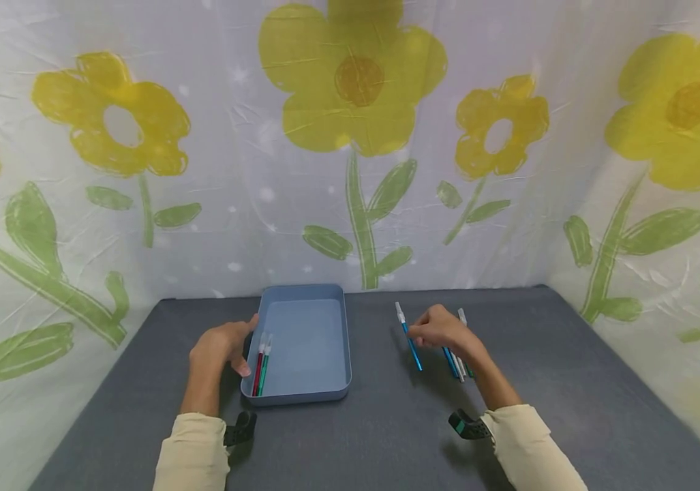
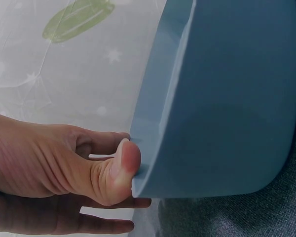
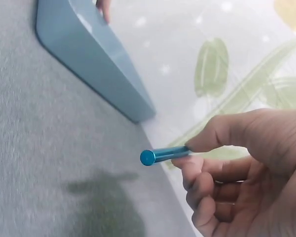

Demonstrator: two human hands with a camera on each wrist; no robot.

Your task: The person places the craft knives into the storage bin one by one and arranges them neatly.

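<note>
Blue capped pen-shaped tool [image 1: 414, 353] is pinched mid-barrel between thumb and fingers of the right hand [image 1: 443, 329]; it appears to be held above the dark grey tabletop [image 1: 380, 436]. Its long axis is aligned mostly front to back, with the cap pointed away and slightly left, and the plain end pointed toward the person. Key relation: the blue-grey tray [image 1: 309, 348] is set well to the left of the pinch, with bare table between, and its long side is also run front to back, so little yaw seems to be called for. Inside, the red capped tool [image 1: 257, 375] and green capped tool [image 1: 264, 372] are laid side by side along the left wall, caps far. That outer left wall is touched by the left hand [image 1: 219, 346], thumb and index spread wide, no tool held. More capped tools [image 1: 460, 372] are grouped just beside the right hand, on its right.
</note>
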